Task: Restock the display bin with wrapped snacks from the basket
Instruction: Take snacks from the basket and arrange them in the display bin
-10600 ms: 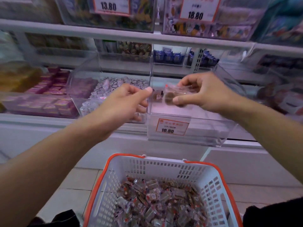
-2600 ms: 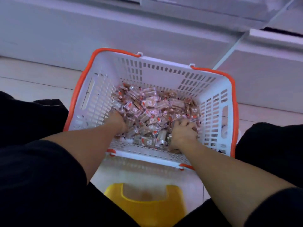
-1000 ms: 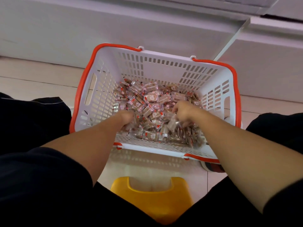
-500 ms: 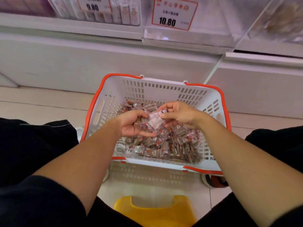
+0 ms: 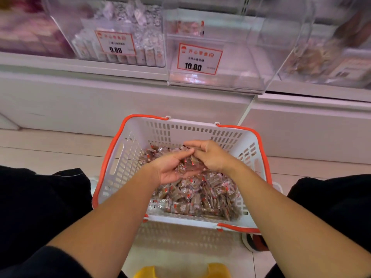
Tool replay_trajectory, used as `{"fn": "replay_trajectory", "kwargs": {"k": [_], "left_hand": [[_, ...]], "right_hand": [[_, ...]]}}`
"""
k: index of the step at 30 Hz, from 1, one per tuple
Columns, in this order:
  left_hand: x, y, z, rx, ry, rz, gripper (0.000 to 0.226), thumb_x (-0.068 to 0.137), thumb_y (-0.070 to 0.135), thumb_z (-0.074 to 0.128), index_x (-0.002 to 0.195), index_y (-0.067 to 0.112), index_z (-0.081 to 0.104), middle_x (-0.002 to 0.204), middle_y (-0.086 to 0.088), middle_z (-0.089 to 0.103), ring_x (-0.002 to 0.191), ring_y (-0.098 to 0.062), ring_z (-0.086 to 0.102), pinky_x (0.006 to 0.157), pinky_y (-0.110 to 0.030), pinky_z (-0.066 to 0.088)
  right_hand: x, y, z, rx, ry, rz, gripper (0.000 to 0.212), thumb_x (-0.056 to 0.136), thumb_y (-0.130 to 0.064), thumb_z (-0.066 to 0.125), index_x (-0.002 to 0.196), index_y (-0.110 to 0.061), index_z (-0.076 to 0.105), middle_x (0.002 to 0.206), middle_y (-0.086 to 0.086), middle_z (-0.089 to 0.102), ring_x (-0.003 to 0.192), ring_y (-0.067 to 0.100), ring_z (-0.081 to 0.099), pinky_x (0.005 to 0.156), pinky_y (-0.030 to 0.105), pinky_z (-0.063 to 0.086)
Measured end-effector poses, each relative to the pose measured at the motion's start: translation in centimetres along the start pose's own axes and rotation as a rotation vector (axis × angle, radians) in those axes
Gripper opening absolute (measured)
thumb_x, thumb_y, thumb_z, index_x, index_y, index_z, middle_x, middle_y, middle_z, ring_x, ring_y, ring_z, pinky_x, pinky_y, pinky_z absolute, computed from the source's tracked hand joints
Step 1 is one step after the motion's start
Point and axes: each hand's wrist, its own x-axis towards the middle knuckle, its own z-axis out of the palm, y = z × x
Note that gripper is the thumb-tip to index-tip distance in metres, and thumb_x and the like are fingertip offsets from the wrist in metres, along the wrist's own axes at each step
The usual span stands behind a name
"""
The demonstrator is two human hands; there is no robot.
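In the middle of the frame a white basket point(image 5: 166, 131) with an orange rim is seen on the tiled floor point(image 5: 50, 149), and its bottom is covered with wrapped snacks point(image 5: 200, 197) in clear and red wrappers. Above the basket both hands are held close together. The left hand point(image 5: 170, 167) is turned palm up and cupped, and a small bunch of snacks is held in it, with the thumb laid over them. The right hand point(image 5: 210, 155) is placed just beside it, palm down, and its curled fingers are closed on the same bunch from the right side. In the upper middle of the frame the clear display bin point(image 5: 251, 57) is seen on the white shelf point(image 5: 100, 77); a price tag point(image 5: 199, 59) with 10.80 is fixed on its front, and only a few snacks are seen at its back. At its left another clear bin point(image 5: 66, 27) with a 9.80 tag is filled with other sweets. At the bottom edge a yellow stool point(image 5: 180, 271) is partly seen.
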Motion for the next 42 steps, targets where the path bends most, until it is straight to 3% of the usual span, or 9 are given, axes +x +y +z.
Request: {"fn": "replay_trajectory", "kwargs": {"k": [5, 9, 19, 22, 25, 29, 36, 39, 42], "left_hand": [[-0.5, 0.2, -0.1, 0.025, 0.056, 0.061, 0.038, 0.085, 0.007, 0.063, 0.122, -0.001, 0.059, 0.12, -0.027, 0.065, 0.104, -0.034, 0.068, 0.091, -0.047, 0.055], [-0.9, 0.7, -0.1, 0.216, 0.03, 0.012, 0.058, 0.085, 0.009, 0.068, 0.137, 0.0, 0.046, 0.108, -0.018, 0.07, 0.09, -0.028, 0.07, 0.074, -0.038, 0.059], [-0.9, 0.3, 0.6, 0.369, 0.094, 0.029, 0.052, 0.072, 0.027, 0.08, 0.119, 0.009, 0.065, 0.107, -0.017, 0.073, 0.087, -0.028, 0.073, 0.067, -0.037, 0.06], [-1.4, 1.2, 0.9, 0.535, 0.15, 0.004, 0.1, 0.057, 0.019, 0.094, 0.142, 0.01, 0.042, 0.13, -0.023, 0.06, 0.111, -0.037, 0.064, 0.094, -0.052, 0.052], [-1.8, 2.2, 1.8, 0.541, 0.186, 0.039, 0.136, 0.047, 0.032, 0.097, 0.154, 0.021, 0.014, 0.144, -0.016, 0.046, 0.121, -0.031, 0.058, 0.094, -0.047, 0.054], [-3.2, 4.9, 2.8, 0.331, 0.202, 0.101, 0.087, 0.076, 0.073, 0.06, 0.136, 0.012, 0.044, 0.118, -0.017, 0.067, 0.091, -0.025, 0.072, 0.069, -0.038, 0.058], [-4.6, 6.7, 7.4, 0.134, 0.392, 0.393, 0.045, 0.105, 0.045, 0.031, 0.105, 0.011, 0.059, 0.089, -0.011, 0.074, 0.078, -0.021, 0.068, 0.078, -0.039, 0.054], [-5.5, 8.2, 8.3, 0.346, 0.552, 0.473, 0.039, 0.106, 0.041, 0.031, 0.131, 0.015, 0.044, 0.114, -0.017, 0.065, 0.104, -0.033, 0.065, 0.095, -0.053, 0.051], [-8.1, 10.6, 9.1, 0.534, 0.566, 0.513, 0.036, 0.104, 0.041, 0.035, 0.136, 0.025, 0.033, 0.114, -0.019, 0.063, 0.097, -0.037, 0.068, 0.09, -0.057, 0.053]], "right_hand": [[0.2, 0.0, -0.7, 0.087, -0.119, 0.015, 0.055, 0.095, 0.004, 0.055, 0.144, -0.018, 0.048, 0.142, 0.002, 0.056, 0.112, 0.011, 0.065, 0.09, 0.024, 0.055], [0.1, 0.0, -1.3, -0.014, -0.25, -0.055, 0.083, 0.084, 0.02, 0.059, 0.153, -0.018, 0.033, 0.155, 0.0, 0.038, 0.14, 0.01, 0.039, 0.089, 0.016, 0.048], [0.0, 0.4, -0.8, 0.024, -0.284, -0.013, 0.075, 0.076, 0.011, 0.076, 0.141, -0.02, 0.054, 0.143, 0.003, 0.055, 0.133, 0.017, 0.05, 0.108, 0.039, 0.046], [-0.1, 0.2, -1.1, 0.101, -0.277, -0.011, 0.075, 0.071, 0.01, 0.08, 0.136, -0.021, 0.059, 0.137, 0.0, 0.059, 0.126, 0.012, 0.055, 0.097, 0.032, 0.054], [-0.3, -0.4, -1.9, 0.159, -0.297, -0.012, 0.065, 0.074, 0.01, 0.079, 0.131, -0.015, 0.061, 0.121, 0.003, 0.069, 0.112, 0.014, 0.065, 0.088, 0.025, 0.056], [-0.6, -1.3, -3.0, 0.331, -0.217, -0.005, 0.047, 0.081, 0.009, 0.072, 0.124, -0.008, 0.061, 0.114, 0.021, 0.07, 0.104, 0.03, 0.07, 0.092, 0.039, 0.056], [-0.8, -5.5, -2.4, 0.479, -0.172, -0.145, 0.035, 0.097, 0.002, 0.049, 0.129, -0.012, 0.054, 0.1, 0.002, 0.072, 0.094, 0.015, 0.068, 0.081, 0.027, 0.055], [-1.8, -7.7, -2.8, 0.326, -0.208, -0.222, 0.036, 0.101, -0.008, 0.051, 0.136, -0.015, 0.046, 0.117, 0.009, 0.069, 0.11, 0.024, 0.065, 0.098, 0.041, 0.051], [-3.1, -10.5, -3.5, 0.245, -0.153, -0.298, 0.032, 0.099, -0.008, 0.056, 0.13, -0.012, 0.05, 0.115, 0.012, 0.069, 0.108, 0.025, 0.065, 0.095, 0.038, 0.053]]}}
